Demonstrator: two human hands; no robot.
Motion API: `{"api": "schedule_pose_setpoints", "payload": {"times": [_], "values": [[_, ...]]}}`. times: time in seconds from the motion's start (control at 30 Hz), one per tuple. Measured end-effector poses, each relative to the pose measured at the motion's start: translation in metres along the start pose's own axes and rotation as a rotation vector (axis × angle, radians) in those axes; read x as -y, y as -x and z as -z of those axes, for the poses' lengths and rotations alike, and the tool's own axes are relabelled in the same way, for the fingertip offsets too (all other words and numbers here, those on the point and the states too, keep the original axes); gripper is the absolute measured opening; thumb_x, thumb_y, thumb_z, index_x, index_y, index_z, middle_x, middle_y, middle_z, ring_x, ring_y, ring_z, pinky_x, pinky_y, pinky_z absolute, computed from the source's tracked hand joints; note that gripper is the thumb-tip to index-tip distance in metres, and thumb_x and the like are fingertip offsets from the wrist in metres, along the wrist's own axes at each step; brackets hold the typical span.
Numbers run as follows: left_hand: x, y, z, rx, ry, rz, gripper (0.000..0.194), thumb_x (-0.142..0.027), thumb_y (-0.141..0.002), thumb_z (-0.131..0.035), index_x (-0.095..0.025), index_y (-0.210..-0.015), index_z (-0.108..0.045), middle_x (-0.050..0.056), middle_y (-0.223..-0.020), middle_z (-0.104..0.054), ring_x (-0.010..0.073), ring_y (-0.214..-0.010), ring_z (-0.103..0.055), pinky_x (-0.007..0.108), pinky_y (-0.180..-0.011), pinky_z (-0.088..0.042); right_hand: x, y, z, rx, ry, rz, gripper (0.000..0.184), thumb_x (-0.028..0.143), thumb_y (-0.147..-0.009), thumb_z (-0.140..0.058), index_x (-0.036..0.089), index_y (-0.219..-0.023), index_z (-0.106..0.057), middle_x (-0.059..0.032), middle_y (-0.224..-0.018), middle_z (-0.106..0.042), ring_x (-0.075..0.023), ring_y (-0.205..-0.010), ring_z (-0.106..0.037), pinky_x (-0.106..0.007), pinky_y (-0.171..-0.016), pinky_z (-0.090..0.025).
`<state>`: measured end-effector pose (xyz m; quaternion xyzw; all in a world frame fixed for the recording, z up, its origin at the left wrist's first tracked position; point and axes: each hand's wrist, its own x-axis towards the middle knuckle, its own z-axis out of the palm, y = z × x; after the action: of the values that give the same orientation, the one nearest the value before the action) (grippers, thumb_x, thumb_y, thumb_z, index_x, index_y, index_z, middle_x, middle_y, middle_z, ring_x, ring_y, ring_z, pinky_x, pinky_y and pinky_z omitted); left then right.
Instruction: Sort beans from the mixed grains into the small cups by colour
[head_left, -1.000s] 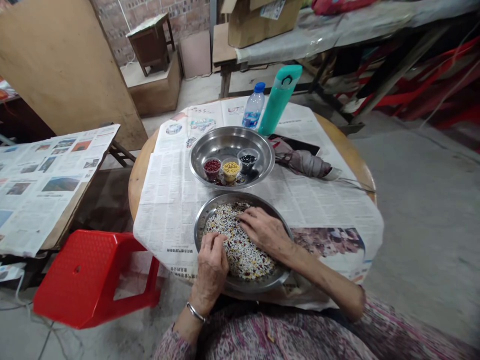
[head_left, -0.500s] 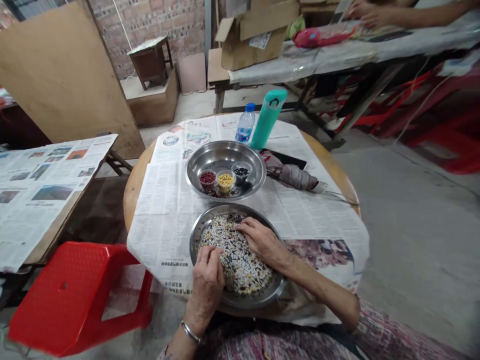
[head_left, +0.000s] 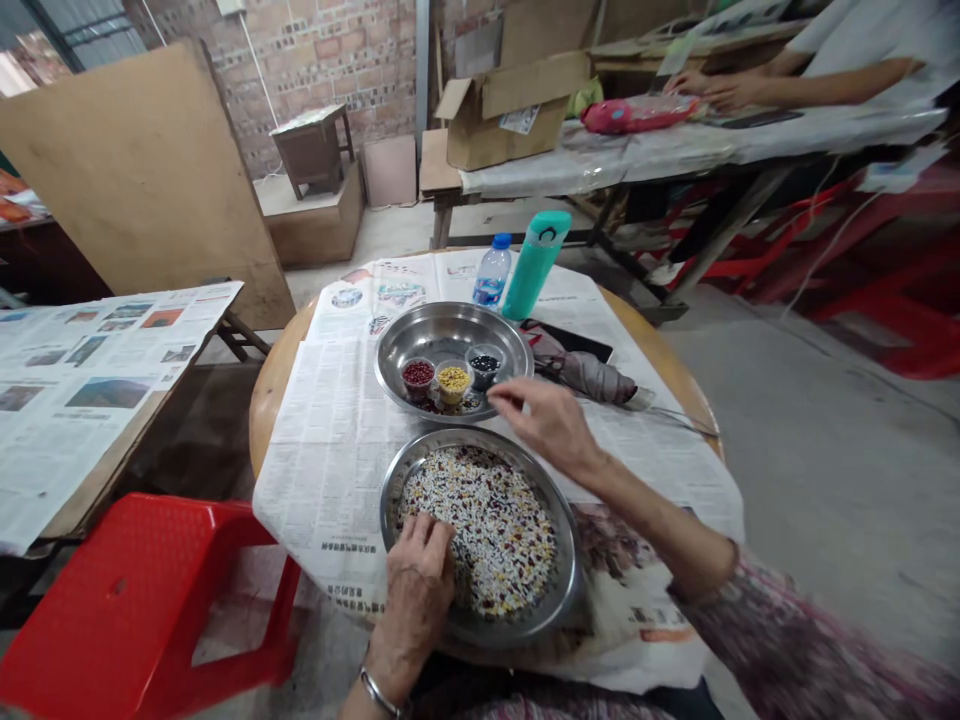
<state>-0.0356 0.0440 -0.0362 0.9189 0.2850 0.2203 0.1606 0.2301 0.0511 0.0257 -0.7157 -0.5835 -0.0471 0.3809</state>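
A layer of mixed grain [head_left: 495, 530], made up of small rounded white, dark red, black and yellow kernels, covers the floor of a shallow stainless-steel tray [head_left: 571, 570]. The tray lies on newspaper [head_left: 322, 440] at the near edge of a round wooden desk [head_left: 277, 420]. The left hand [head_left: 416, 600], with a metal bangle [head_left: 379, 692] at the wrist, is at the tray's near side. Its fingers are slightly curled and rest in the grain, released, not clenched. The right hand [head_left: 547, 420] is raised between the tray and a wider stainless-steel basin [head_left: 450, 335], its fingertips [head_left: 495, 393] drawn together just beside the basin's rim. Any kernel between them would be too small to tell.

Three small clear cups stand in the basin, holding red beans [head_left: 418, 376], yellow grain [head_left: 453, 380] and black beans [head_left: 484, 364]; a few loose kernels lie around them. Beyond the basin stand a plastic water bottle [head_left: 492, 272] and a teal flask [head_left: 531, 265], and a folded grey umbrella [head_left: 592, 375] lies beside the basin. A red plastic stool [head_left: 127, 590] stands left of the desk. A co-worker's hands [head_left: 705, 90] rest on a plastic-covered far desk [head_left: 600, 150].
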Motion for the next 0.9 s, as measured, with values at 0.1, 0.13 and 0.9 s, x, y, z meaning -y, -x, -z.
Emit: {"api": "schedule_pose_setpoints", "payload": {"times": [0.1,0.13,0.9], "values": [[0.000,0.000,0.000,0.013,0.001,0.000,0.018,-0.006,-0.094,-0.044,-0.020,-0.092,-0.055,0.004,-0.089,-0.060,0.0195,-0.083,-0.057,0.032,-0.075,-0.052,-0.024,-0.051,0.002,0.030,0.208,-0.106,0.017,0.026,-0.085,-0.059,0.022,-0.086,-0.075,-0.0066,-0.085,-0.074,-0.0214,-0.078,-0.065,-0.033,-0.068,-0.048],[0.000,0.000,0.000,0.016,-0.001,0.000,0.018,-0.006,-0.094,-0.044,-0.020,-0.092,-0.055,0.004,-0.089,-0.060,0.0194,-0.083,-0.056,0.032,-0.074,-0.051,-0.029,-0.065,0.001,0.107,0.278,-0.152,0.017,0.026,-0.084,-0.059,0.021,-0.085,-0.076,-0.0077,-0.086,-0.075,-0.0223,-0.081,-0.066,-0.033,-0.068,-0.048],[-0.002,0.004,0.005,-0.167,0.222,0.036,0.031,0.002,-0.092,-0.039,-0.017,-0.111,-0.055,0.008,-0.107,-0.058,0.0194,-0.104,-0.056,0.036,-0.094,-0.053,0.017,0.028,0.003,0.443,-0.138,0.109,0.018,0.025,-0.091,-0.052,0.019,-0.082,-0.066,-0.0040,-0.080,-0.066,-0.0159,-0.073,-0.058,-0.029,-0.068,-0.045]]}}
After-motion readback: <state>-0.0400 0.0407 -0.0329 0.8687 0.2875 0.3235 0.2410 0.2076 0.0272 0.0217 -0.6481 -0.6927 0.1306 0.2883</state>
